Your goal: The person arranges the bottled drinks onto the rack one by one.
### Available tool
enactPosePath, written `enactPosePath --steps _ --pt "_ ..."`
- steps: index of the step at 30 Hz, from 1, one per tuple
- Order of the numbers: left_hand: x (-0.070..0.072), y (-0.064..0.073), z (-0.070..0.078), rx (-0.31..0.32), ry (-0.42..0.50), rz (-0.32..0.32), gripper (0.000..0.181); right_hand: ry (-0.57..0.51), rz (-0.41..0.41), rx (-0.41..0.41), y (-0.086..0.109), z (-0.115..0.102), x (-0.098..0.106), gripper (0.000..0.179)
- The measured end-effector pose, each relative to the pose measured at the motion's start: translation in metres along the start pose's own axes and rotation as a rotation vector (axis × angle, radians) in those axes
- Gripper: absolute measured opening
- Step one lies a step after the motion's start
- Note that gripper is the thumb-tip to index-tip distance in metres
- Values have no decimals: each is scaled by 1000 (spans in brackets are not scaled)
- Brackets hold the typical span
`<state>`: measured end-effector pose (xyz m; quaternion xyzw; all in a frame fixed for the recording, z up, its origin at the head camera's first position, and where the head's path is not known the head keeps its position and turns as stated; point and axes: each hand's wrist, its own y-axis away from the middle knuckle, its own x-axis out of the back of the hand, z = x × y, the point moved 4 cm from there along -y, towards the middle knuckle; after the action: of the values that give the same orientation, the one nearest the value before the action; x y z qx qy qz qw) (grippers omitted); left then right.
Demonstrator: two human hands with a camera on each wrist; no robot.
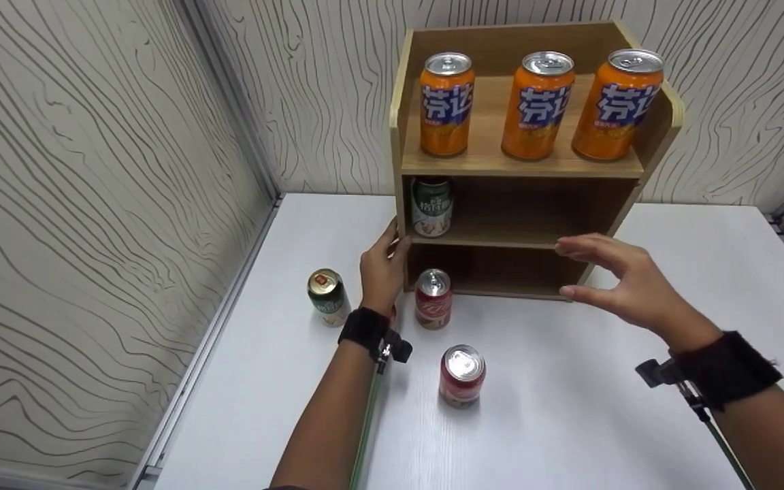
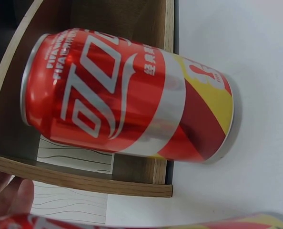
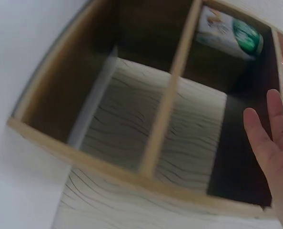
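Remotely, I see the left hand (image 1: 382,272) loosely touching the shelf (image 1: 521,167) (a red can (image 1: 433,303) nearby), the right hand (image 1: 630,284) spread wide.

From high up, the head camera faced forward and down toward the shelf (image 1: 487,165) near the table's (image 1: 542,422) far edge. Wrist views lay sideways: left close on a red can (image 2: 117,95), right facing the shelf's front, sharing a green can (image 3: 229,32) with the head.
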<state>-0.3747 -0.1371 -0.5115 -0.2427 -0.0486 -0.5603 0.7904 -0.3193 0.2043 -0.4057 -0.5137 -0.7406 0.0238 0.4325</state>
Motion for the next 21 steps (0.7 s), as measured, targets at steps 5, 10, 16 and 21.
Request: enactPosePath --steps 5,10,16,21 --pt "0 0 1 12 17 2 50 5 -90 -23 1 8 -29 57" --pt "0 -1 0 -4 20 7 49 -2 -155 -64 -1 21 -54 56" --pt "-1 -1 -1 -3 24 5 50 -2 -231 -102 -5 32 -84 57" --pt "-1 -1 0 -6 12 0 49 -45 -270 -121 -11 41 -106 56"
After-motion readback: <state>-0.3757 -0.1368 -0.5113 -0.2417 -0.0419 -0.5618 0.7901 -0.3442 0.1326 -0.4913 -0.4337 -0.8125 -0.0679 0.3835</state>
